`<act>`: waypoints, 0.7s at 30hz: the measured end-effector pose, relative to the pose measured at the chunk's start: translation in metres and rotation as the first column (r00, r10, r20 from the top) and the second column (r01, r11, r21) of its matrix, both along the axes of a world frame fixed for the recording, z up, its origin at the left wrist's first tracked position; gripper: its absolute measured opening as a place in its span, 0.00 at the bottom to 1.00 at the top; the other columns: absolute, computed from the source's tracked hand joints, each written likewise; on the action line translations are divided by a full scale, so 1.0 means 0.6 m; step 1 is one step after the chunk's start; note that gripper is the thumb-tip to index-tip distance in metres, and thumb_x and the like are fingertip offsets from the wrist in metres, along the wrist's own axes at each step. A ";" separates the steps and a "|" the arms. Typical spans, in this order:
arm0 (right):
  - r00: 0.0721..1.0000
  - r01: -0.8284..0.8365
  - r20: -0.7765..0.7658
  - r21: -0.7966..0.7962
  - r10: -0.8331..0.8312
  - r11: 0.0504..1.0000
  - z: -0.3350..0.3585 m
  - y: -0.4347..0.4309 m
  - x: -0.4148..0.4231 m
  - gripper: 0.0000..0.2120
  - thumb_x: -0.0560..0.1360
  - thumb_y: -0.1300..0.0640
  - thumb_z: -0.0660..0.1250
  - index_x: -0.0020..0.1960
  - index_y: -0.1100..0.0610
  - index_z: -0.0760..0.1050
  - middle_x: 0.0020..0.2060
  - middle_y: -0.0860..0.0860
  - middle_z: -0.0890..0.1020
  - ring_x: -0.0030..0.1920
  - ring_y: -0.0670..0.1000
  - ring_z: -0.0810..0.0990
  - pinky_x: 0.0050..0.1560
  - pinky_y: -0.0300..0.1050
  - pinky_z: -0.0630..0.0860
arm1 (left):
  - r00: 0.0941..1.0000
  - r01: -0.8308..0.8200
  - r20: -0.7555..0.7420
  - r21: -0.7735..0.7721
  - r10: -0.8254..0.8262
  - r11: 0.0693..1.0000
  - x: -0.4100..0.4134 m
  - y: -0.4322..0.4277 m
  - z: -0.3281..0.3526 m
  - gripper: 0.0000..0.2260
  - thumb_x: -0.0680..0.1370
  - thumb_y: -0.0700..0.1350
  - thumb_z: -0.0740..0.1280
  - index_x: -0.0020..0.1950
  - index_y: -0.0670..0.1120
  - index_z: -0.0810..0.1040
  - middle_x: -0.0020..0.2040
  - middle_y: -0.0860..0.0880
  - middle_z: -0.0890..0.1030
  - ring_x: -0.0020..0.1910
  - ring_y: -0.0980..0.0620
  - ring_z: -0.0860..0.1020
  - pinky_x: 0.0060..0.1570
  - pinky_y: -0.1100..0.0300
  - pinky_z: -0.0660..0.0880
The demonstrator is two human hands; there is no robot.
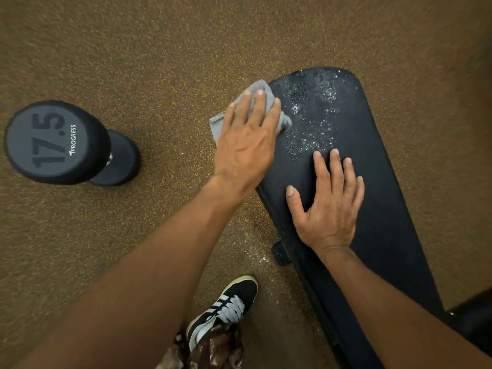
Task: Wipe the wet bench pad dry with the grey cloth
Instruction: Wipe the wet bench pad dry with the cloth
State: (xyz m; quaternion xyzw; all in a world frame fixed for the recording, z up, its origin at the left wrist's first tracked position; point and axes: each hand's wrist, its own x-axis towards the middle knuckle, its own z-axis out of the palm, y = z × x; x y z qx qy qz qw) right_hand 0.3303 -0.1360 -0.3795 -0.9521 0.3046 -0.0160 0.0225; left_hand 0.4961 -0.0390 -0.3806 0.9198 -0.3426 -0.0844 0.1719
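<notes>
The black bench pad (378, 166) runs from upper centre down to the lower right. Water droplets (316, 110) glisten over its far end. My left hand (247, 137) presses flat on the grey cloth (259, 91) at the pad's left edge, beside the wet patch; part of the cloth hangs off the edge. My right hand (328, 203) lies flat on the dry middle of the pad, fingers spread, holding nothing.
A black 17.5 dumbbell (61, 145) stands on end on the speckled brown rubber floor (133, 49) to the left. My black and white shoe (226, 307) is on the floor below. A black bench bracket (281, 253) sticks out under the pad's left side.
</notes>
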 end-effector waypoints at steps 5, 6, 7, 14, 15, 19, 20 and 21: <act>1.000 0.000 0.000 0.003 0.000 1.000 0.000 0.001 0.001 0.35 0.77 0.34 0.53 0.79 0.51 0.58 0.79 0.53 0.59 0.79 0.58 0.55 0.75 0.65 0.53 | 0.994 0.073 0.079 -0.041 -0.070 0.996 0.008 0.044 -0.017 0.21 0.87 0.45 0.57 0.80 0.45 0.64 0.79 0.41 0.67 0.79 0.42 0.63 0.77 0.48 0.61; 1.000 -0.001 0.000 0.007 0.001 1.000 0.000 0.001 0.002 0.35 0.77 0.34 0.53 0.79 0.50 0.58 0.79 0.53 0.59 0.79 0.58 0.54 0.75 0.65 0.53 | 0.999 0.019 0.033 -0.031 -0.018 0.999 0.013 0.027 -0.011 0.21 0.88 0.44 0.55 0.81 0.44 0.61 0.80 0.40 0.64 0.80 0.41 0.61 0.79 0.48 0.57; 1.000 0.001 0.001 0.008 -0.001 1.000 0.000 0.001 0.002 0.35 0.77 0.34 0.53 0.79 0.50 0.58 0.79 0.53 0.59 0.79 0.58 0.54 0.75 0.65 0.53 | 0.999 -0.037 -0.018 -0.021 0.036 0.999 0.015 0.004 -0.002 0.21 0.88 0.44 0.52 0.82 0.44 0.58 0.81 0.40 0.61 0.81 0.41 0.57 0.80 0.49 0.53; 1.000 0.000 0.004 0.013 0.000 1.000 0.001 0.001 -0.001 0.36 0.77 0.34 0.52 0.79 0.51 0.58 0.79 0.53 0.59 0.79 0.58 0.54 0.76 0.64 0.52 | 0.970 0.206 0.124 0.024 -0.207 0.978 -0.032 -0.006 -0.006 0.22 0.87 0.52 0.52 0.81 0.48 0.63 0.80 0.42 0.65 0.80 0.42 0.61 0.78 0.46 0.56; 1.000 0.001 0.004 0.011 -0.001 1.000 0.001 0.000 -0.001 0.35 0.77 0.34 0.53 0.79 0.51 0.58 0.79 0.53 0.59 0.79 0.58 0.55 0.76 0.64 0.53 | 0.961 0.230 0.153 0.024 -0.231 0.973 -0.027 0.007 -0.012 0.22 0.87 0.52 0.53 0.81 0.48 0.63 0.80 0.43 0.66 0.80 0.43 0.62 0.78 0.45 0.57; 1.000 0.004 -0.002 0.012 -0.004 1.000 0.002 0.000 -0.001 0.35 0.77 0.34 0.54 0.79 0.50 0.59 0.79 0.53 0.59 0.79 0.58 0.55 0.76 0.64 0.53 | 0.987 0.120 0.108 0.020 -0.122 0.993 0.007 -0.013 -0.006 0.23 0.87 0.51 0.51 0.82 0.49 0.59 0.81 0.44 0.64 0.81 0.41 0.59 0.79 0.44 0.54; 1.000 0.005 -0.001 0.012 -0.005 1.000 0.002 -0.001 0.000 0.35 0.77 0.34 0.54 0.79 0.50 0.59 0.79 0.53 0.59 0.79 0.58 0.55 0.76 0.64 0.53 | 0.994 0.082 0.067 0.029 -0.083 0.996 0.007 -0.031 -0.001 0.23 0.88 0.51 0.50 0.83 0.49 0.58 0.82 0.44 0.62 0.82 0.40 0.57 0.79 0.43 0.52; 1.000 0.007 -0.001 0.011 -0.007 1.000 0.002 -0.002 0.000 0.35 0.77 0.34 0.54 0.79 0.50 0.58 0.79 0.53 0.59 0.79 0.58 0.55 0.76 0.64 0.53 | 0.996 0.070 0.048 0.031 -0.071 0.997 0.002 -0.044 0.002 0.23 0.88 0.51 0.49 0.83 0.49 0.58 0.82 0.43 0.61 0.82 0.39 0.55 0.79 0.43 0.51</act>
